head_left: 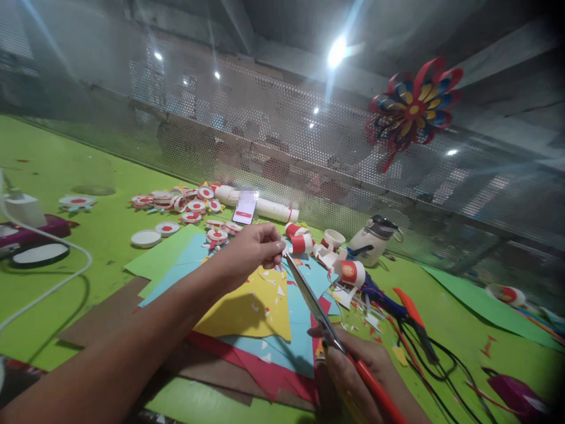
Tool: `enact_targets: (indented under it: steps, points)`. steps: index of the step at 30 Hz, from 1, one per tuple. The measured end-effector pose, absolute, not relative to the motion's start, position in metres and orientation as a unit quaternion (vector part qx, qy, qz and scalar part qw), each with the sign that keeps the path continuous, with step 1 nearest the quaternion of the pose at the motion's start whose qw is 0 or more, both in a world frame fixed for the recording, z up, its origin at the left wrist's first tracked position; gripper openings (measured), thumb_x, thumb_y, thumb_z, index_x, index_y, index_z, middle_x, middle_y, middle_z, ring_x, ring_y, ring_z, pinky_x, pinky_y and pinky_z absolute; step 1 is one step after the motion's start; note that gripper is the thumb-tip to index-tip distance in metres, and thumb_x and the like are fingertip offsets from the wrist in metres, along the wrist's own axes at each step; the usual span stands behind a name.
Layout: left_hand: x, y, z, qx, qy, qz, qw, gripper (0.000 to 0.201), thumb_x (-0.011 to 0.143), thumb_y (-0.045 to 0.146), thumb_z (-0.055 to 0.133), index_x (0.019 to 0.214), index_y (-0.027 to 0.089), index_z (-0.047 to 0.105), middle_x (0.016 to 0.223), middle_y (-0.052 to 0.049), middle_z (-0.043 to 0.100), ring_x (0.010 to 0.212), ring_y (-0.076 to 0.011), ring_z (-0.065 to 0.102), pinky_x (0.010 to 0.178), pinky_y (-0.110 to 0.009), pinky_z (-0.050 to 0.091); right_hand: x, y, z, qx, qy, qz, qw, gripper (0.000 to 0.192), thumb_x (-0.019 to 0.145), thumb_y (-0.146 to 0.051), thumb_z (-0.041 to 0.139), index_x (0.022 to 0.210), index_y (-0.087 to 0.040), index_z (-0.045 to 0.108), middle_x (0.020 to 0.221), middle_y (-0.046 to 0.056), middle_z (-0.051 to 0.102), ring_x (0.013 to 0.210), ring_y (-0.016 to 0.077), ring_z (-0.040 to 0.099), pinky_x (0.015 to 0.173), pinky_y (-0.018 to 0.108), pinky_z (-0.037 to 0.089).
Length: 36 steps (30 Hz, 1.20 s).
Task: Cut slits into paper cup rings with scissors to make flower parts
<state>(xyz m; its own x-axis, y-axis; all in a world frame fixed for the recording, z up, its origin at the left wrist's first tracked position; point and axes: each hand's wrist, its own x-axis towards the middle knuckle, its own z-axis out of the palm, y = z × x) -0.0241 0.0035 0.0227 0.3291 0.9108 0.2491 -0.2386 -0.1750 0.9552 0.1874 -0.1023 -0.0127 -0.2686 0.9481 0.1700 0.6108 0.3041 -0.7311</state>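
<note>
My left hand is pinched shut on a small white piece of paper above the sheets. In my right hand is a pair of scissors with red handles; its blade tips reach up to the white piece at my left fingertips. Beneath both hands lies a yellow sheet strewn with small paper scraps, on top of light blue paper. Red paper and brown cardboard stick out below. My left fingers partly hide the white piece, so its full shape cannot be told.
Beyond the sheets are several white-and-red paper rings, a white roll and a phone. Cut paper cups, a kettle-like jug and a corded blue-and-orange tool are to the right. A cable crosses the left side.
</note>
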Motion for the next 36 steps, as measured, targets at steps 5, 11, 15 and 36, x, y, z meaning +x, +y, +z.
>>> enact_targets:
  steps: [5, 11, 15, 36]
  points:
    - [-0.023, 0.003, 0.022, 0.579, 0.303, 0.498, 0.570, 0.015, 0.071, 0.023, 0.059, 0.065, 0.015, 0.048, 0.054, 0.000, 0.051, 0.050, -0.0085, 0.045, 0.048, -0.023, 0.027, 0.188, -0.102, -0.014, -0.530, -0.743, 0.272, 0.304, 0.047, 0.083, -0.055, 0.041, 0.092, -0.016, 0.066, 0.057, -0.002, 0.044, 0.053, 0.0134, 0.042, 0.050, 0.024, 0.033]
    - [-0.023, 0.004, 0.021, 0.581, 0.303, 0.502, 0.564, 0.015, 0.072, 0.023, 0.058, 0.065, 0.015, 0.048, 0.054, 0.000, 0.052, 0.049, -0.0081, 0.044, 0.047, -0.023, 0.027, 0.186, -0.104, -0.010, -0.539, -0.739, 0.271, 0.299, 0.042, 0.084, -0.050, 0.042, 0.092, -0.015, 0.065, 0.055, -0.003, 0.040, 0.050, 0.0121, 0.037, 0.048, 0.024, 0.028]
    - [-0.025, 0.006, 0.022, 0.555, 0.311, 0.530, 0.560, 0.014, 0.072, 0.021, 0.059, 0.066, 0.015, 0.047, 0.052, 0.002, 0.050, 0.046, -0.0069, 0.042, 0.048, -0.022, 0.028, 0.182, -0.105, -0.007, -0.524, -0.749, 0.273, 0.299, 0.039, 0.084, -0.050, 0.042, 0.081, -0.018, 0.065, 0.059, -0.001, 0.049, 0.055, 0.0143, 0.044, 0.051, 0.024, 0.034]
    - [-0.013, 0.002, 0.018, 0.503, 0.287, 0.586, 0.567, 0.015, 0.075, 0.023, 0.058, 0.067, 0.013, 0.050, 0.056, 0.001, 0.051, 0.051, -0.0068, 0.043, 0.050, -0.021, 0.029, 0.186, -0.100, -0.020, -0.528, -0.718, 0.309, 0.333, 0.047, 0.082, -0.056, 0.042, 0.096, -0.015, 0.061, 0.056, -0.003, 0.037, 0.049, 0.0115, 0.033, 0.045, 0.024, 0.026]
